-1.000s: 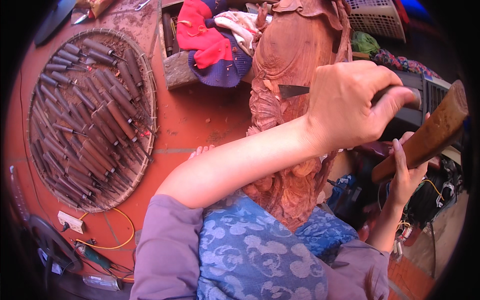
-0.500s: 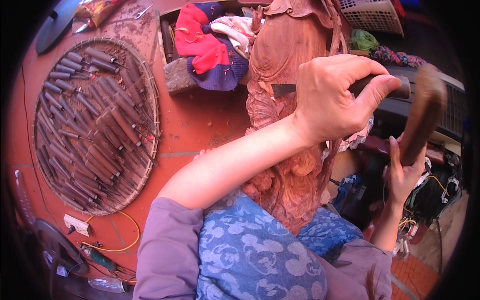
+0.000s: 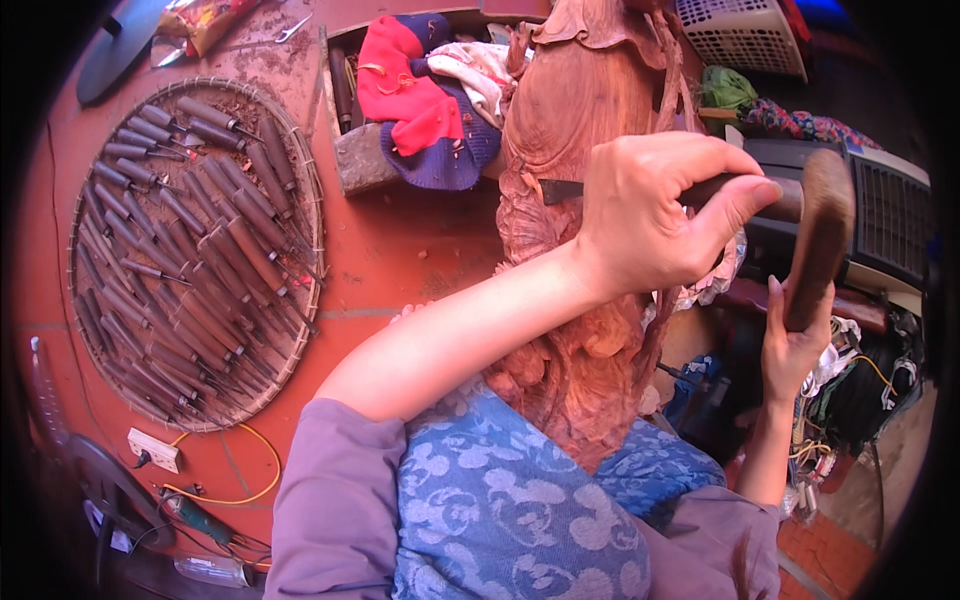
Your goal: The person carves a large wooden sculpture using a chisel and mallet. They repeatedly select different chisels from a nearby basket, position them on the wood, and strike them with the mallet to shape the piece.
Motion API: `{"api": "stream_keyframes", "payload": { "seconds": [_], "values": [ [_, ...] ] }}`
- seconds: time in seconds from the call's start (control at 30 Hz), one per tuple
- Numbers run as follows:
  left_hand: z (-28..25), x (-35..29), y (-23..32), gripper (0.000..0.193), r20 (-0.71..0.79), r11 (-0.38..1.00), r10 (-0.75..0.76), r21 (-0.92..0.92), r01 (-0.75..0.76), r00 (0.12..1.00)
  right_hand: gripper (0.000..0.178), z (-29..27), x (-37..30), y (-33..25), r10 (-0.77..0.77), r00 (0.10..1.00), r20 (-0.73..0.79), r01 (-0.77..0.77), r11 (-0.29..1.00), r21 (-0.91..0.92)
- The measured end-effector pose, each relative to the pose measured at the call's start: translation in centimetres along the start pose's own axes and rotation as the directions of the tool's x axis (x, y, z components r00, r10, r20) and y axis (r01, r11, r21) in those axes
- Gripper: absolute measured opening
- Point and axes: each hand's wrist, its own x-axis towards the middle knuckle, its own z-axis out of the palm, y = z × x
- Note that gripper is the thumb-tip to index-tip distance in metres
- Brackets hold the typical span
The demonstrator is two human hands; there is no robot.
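Note:
My left hand (image 3: 655, 215) is closed around the handle of a wood chisel (image 3: 565, 191), which lies nearly level with its blade pointing left. The blade's tip meets a carved reddish wooden sculpture (image 3: 585, 100) that rests upon my lap and reaches away from me. In my right hand (image 3: 793, 345) is a wooden mallet (image 3: 826, 215), held upright, its worn face at the butt end of the chisel handle. The fingers of my right hand wrap the mallet's lower part. Part of the sculpture is hidden behind my left hand and forearm.
A round woven tray (image 3: 318, 215) full of chisels lies on the red tiled floor at left. Beyond it, cloths (image 3: 405, 85) fill a wooden box (image 3: 362, 160). A power strip (image 3: 153, 450) and cord lie near left. A grey appliance (image 3: 890, 205) and tangled cables (image 3: 850, 385) sit at right.
The mallet has swung left to the chisel's butt, with my right hand moving left too. My left hand and the chisel have shifted slightly left and down in the picture.

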Motion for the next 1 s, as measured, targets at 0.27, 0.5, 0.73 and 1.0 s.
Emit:
{"api": "stream_keyframes", "payload": {
  "seconds": [0.27, 0.5, 0.73, 1.0],
  "values": [
    [-0.3, -0.4, 0.0, 0.016, 0.043, 0.998, -0.069, 0.002, 0.068, 0.997, 0.038, 1.0, -0.2, -0.2, -0.055, 0.997, -0.060, 0.053, 0.998, -0.028],
    [0.0, -0.2, 0.0, 0.014, 0.054, 1.000, -0.013, 0.013, 0.012, 0.998, 0.055, 0.9, -0.3, 0.4, -0.150, 0.983, 0.106, 0.163, 0.979, -0.126],
    [0.9, -0.2, 1.1, 0.013, 0.068, 0.999, -0.016, 0.041, 0.014, 0.998, 0.025, 0.1, -1.1, -0.8, 0.208, 0.978, 0.008, -0.198, 0.920, 0.337],
    [0.2, -0.2, 0.6, 0.018, 0.065, 1.000, -0.008, -0.020, 0.009, 0.998, 0.029, -0.3, -1.7, -2.0, 0.137, 0.991, -0.013, -0.126, 0.940, 0.316]
  ]
}}
